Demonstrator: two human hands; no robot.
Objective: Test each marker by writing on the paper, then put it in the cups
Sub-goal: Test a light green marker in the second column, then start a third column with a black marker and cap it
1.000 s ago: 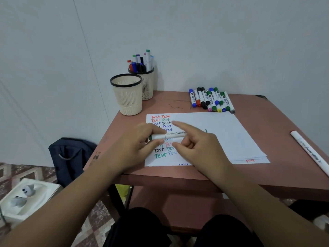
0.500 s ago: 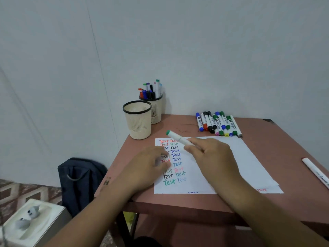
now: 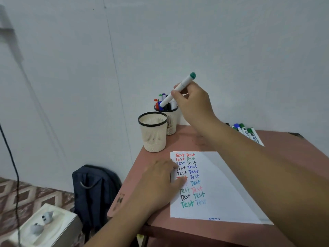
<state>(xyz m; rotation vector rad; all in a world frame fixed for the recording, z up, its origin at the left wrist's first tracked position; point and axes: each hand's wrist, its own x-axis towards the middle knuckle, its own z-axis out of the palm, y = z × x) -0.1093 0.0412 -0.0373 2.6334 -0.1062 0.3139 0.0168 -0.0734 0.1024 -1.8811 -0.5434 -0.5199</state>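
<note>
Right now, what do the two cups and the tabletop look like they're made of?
Both cups, the front cup and the back cup, look like cream moulded plastic: fine slotted mesh walls, black rim. The tabletop shows a smooth matte reddish-brown face, probably laminate or painted board; the pictures leave it open.

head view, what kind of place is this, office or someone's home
Probably a plain room at home, though that is a guess: a small reddish table pushed against a bare white wall, a dark backpack on a patterned tile floor.
</note>
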